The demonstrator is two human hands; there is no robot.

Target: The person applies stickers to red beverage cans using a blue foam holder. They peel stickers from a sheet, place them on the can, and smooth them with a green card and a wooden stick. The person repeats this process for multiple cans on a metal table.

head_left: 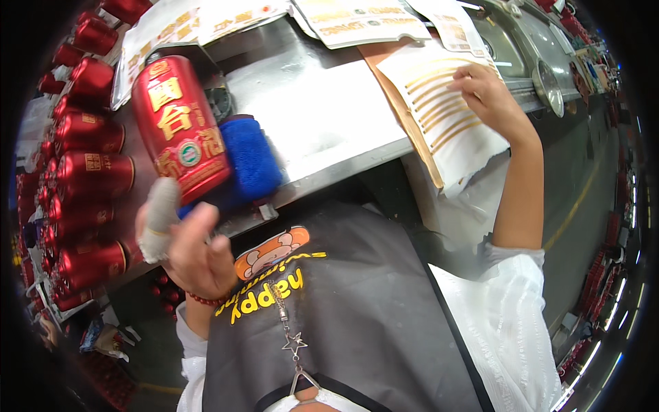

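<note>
A red bottle with gold lettering (180,123) lies on a blue cloth pad (250,154) at the left of the bench. Just below its near end is my left hand (195,250), blurred, with a grey cover on one finger. Its fingers are apart and nothing shows between them. At the right, my right hand (495,103) hovers over a white sheet of gold strips (446,113). The fingers there are bent and pinched together near the strips' ends. Whether a strip is between them is too small to make out.
Rows of red bottles (93,175) stand along the left. More printed sheets (360,20) lie along the back of the metal bench (309,89). Brown board (405,103) sits under the strip sheet. A metal conveyor or trough (508,41) runs at the back right, with a round clear disc (548,88).
</note>
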